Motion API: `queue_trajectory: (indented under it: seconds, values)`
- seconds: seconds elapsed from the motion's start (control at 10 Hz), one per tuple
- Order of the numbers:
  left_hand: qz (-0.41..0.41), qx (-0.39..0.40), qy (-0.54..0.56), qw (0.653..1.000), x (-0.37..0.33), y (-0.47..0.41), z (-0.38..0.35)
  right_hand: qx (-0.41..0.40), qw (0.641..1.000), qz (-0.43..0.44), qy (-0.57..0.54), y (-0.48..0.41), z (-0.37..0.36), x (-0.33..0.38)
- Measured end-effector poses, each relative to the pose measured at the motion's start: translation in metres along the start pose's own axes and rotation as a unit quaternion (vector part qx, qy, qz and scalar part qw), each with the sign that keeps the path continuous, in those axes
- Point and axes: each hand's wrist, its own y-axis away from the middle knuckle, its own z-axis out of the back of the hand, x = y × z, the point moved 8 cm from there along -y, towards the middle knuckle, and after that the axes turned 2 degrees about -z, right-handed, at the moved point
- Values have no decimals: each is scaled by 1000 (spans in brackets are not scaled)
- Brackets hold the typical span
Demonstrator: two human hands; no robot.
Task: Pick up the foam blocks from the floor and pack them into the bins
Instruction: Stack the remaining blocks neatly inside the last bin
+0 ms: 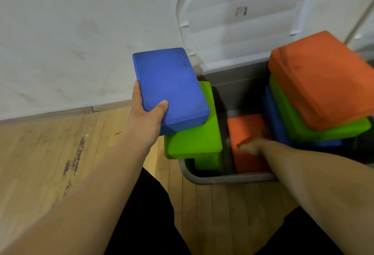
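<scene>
Blue foam block (170, 86) is up in the left hand (145, 117), over the left edge of the bin. The thumb lies on its top face at the near corner and the fingers pass beneath it out of sight, so the hand is clamped on it. Its long axis runs away from the person toward the wall.

Right under it a green block (194, 139) lies flat across the left rim. It rests on a second green block (208, 163) that stands inside the grey bin (232, 178). The blue foam block therefore has no room straight below — the free space lies to its right, in the middle of the bin.

There an orange block (247, 131) stands low inside, with the right hand (251, 147) at its near upper edge. That hand is blurred, and I cannot tell whether its fingers grip the block or only touch it.

Further right a stack rises above the rim — a top orange block (319, 80) on a green one (327, 131) on a blue one (273, 117). A white lid (238, 22) leans on the wall behind.

By my reckoning the coming move carries the held block rightward and down, likely turned on edge to fit.
</scene>
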Motion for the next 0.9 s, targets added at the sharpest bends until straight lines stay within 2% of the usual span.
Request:
queue_trajectory:
  seconds: [0.1,0.2,0.4,0.5,0.6,0.7,0.8,0.9]
  values:
    - [10,0,5,1000,3,2,-2,146,986,-68,48,-11,-28,-37]
    - [10,3,3,1000,5,3,-2,115,988,-96,-27,-23,-42,-68]
    - [-1,11,1,1000,1,2,-3,33,996,-40,-71,-42,-31,-54]
    - [-2,8,-1,1000,-1,4,-2,54,997,-40,-22,-39,-35,-54]
    - [-6,4,-4,1000,-2,3,0,98,989,-47,97,-33,-42,-59]
    - [-11,-4,-3,1000,-1,1,2,154,976,-45,145,-34,-51,-65]
    - [-9,-13,-4,1000,0,3,1,167,980,-20,106,-24,-44,-58]
    - [-8,-20,1,1000,0,4,-1,86,995,23,50,-15,-14,-38]
